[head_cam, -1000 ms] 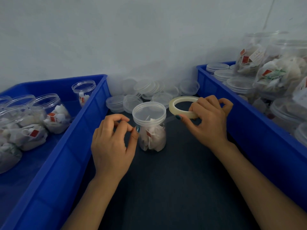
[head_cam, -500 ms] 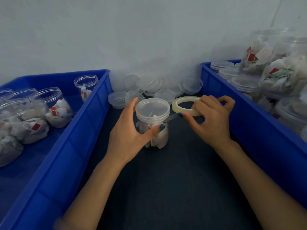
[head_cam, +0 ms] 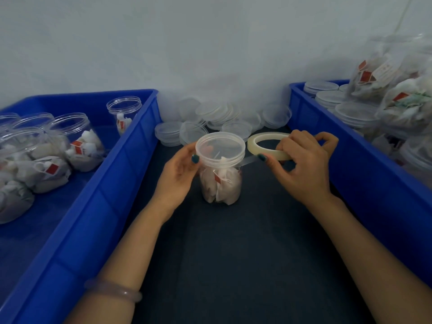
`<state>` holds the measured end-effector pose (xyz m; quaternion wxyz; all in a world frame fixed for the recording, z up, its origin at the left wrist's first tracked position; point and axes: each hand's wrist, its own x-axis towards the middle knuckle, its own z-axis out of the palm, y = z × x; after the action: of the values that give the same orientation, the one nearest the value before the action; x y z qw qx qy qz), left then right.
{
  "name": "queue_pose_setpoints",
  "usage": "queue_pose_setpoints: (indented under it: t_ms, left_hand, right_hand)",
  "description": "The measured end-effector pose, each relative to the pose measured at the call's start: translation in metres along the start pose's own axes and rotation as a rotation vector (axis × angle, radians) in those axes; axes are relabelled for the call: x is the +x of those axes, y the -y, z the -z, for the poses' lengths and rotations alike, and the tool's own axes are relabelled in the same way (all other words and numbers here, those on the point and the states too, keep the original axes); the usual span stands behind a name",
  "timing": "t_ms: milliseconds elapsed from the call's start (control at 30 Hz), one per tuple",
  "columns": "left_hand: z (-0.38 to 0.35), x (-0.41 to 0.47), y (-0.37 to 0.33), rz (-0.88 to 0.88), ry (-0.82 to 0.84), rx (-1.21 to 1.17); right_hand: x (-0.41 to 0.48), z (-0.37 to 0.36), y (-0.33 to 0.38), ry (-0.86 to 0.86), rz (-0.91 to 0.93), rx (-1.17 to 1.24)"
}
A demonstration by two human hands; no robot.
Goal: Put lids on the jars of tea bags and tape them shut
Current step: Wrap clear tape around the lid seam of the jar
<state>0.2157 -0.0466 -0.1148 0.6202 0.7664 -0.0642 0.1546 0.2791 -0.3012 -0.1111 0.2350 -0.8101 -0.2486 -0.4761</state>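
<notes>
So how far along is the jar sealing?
Done: lidded jars piled in the right bin. In hand: centre jar has its lid on; left hand holds it, right hand holds the tape roll, a strip running to the lid. Left: open jars in the left bin.

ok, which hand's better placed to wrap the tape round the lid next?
Right. The right hand holds the tape roll, with a strip running from it to the lid. The left hand holds the jar at the lid rim, steadying it.

This looks like a small packing workshop. Big blue plastic crates (head_cam: 131,146) hold many clear tea-bag jars (head_cam: 77,146) and round clear lids (head_cam: 327,97).
</notes>
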Motion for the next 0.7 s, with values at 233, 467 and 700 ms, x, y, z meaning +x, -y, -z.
queue_pose_setpoints:
  t_ms: [233,467,700]
  left_hand:
    - [-0.012,0.001,-0.036,-0.16,-0.244,0.343]
    - [-0.063,0.009,-0.069,-0.128,-0.068,1.111]
    - [-0.056,0.014,-0.062,-0.249,-0.043,1.124]
  right_hand:
    - [-0.001,0.0,0.002,0.031,-0.008,0.0]
    - [0.0,0.001,0.002,0.022,-0.01,0.014]
    - [0.001,0.006,-0.001,0.067,0.027,-0.061]
